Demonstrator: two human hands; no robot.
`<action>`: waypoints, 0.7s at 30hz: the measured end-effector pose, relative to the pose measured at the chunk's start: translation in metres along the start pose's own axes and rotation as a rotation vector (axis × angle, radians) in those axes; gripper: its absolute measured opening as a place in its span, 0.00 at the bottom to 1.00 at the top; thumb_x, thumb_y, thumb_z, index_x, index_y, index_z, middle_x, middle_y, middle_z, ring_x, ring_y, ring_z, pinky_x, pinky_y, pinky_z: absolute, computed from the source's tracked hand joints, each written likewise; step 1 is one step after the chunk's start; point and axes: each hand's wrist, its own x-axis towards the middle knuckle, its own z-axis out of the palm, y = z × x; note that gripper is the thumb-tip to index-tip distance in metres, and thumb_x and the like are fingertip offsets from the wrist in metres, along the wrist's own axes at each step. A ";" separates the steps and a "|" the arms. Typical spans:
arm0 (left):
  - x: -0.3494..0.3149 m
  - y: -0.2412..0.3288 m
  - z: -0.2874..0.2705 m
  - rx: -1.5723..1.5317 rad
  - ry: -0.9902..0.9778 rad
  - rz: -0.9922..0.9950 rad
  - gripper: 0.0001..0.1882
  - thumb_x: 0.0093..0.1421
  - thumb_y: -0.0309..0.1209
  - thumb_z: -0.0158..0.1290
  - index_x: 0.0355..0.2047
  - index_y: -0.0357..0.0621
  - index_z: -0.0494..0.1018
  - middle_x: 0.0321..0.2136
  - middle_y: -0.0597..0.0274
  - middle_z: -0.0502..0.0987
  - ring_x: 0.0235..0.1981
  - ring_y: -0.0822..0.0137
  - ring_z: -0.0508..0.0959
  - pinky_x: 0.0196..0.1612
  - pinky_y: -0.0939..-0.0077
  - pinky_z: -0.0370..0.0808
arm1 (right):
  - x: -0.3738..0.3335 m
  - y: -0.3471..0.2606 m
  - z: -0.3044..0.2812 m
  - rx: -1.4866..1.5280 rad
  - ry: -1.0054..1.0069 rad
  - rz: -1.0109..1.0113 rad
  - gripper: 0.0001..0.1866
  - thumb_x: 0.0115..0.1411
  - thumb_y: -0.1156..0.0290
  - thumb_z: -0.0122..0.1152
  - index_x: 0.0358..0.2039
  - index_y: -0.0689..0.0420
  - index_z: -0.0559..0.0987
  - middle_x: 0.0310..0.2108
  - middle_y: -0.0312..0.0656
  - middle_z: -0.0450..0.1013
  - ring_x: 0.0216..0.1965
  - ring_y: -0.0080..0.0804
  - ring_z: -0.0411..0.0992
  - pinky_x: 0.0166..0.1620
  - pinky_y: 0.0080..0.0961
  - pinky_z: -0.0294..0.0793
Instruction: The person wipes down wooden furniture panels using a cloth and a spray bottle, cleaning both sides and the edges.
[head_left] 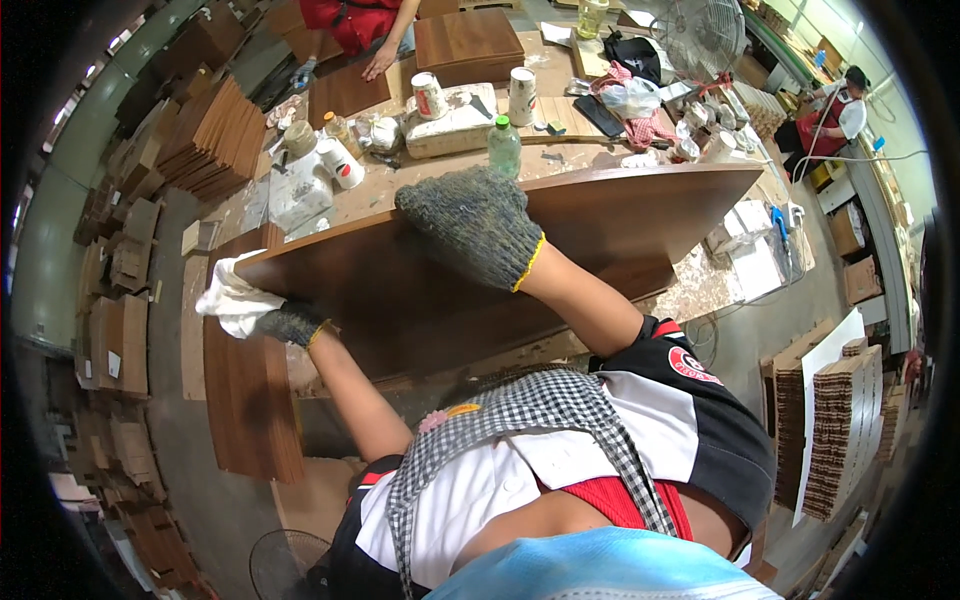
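Note:
A large dark-brown wooden panel (630,235) stands tilted on its long edge in front of me. My right hand (475,228), in a dark grey knitted glove with a yellow cuff, is closed over the panel's upper edge near the middle. At the panel's left end, my left hand (290,323), gloved alike, is closed on a white cloth (238,300). The cloth is bunched against the panel's corner, and its folds partly hide the left fingers. Below that end lies another brown panel (248,410), partly covered by the tilted one.
Beyond the panel, the worktable (385,185) carries a green-capped bottle (503,150), a white cup (340,163), a wrapped block (450,125) and stacked brown boards (468,48). A co-worker's hand (380,62) rests on a board. Cardboard stacks (845,430) stand at right.

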 end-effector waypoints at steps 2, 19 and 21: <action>0.017 -0.001 -0.009 0.119 -0.152 0.317 0.29 0.76 0.47 0.38 0.65 0.35 0.64 0.58 0.50 0.72 0.57 0.60 0.74 0.61 0.66 0.72 | 0.003 0.000 -0.001 0.012 -0.016 0.019 0.16 0.56 0.57 0.66 0.42 0.51 0.81 0.32 0.44 0.79 0.35 0.48 0.78 0.38 0.46 0.74; -0.030 -0.055 -0.062 0.285 -0.283 0.126 0.24 0.73 0.41 0.46 0.57 0.31 0.73 0.54 0.44 0.76 0.50 0.52 0.79 0.52 0.61 0.80 | 0.001 -0.004 -0.006 0.001 0.019 0.017 0.08 0.60 0.61 0.62 0.35 0.49 0.81 0.31 0.44 0.79 0.35 0.46 0.79 0.36 0.45 0.75; -0.049 -0.080 -0.085 0.313 -0.162 -0.030 0.24 0.73 0.40 0.46 0.56 0.31 0.73 0.54 0.44 0.76 0.50 0.52 0.79 0.52 0.61 0.80 | 0.001 -0.002 -0.003 -0.015 0.029 0.025 0.08 0.59 0.62 0.63 0.36 0.49 0.82 0.32 0.44 0.79 0.34 0.46 0.79 0.35 0.45 0.75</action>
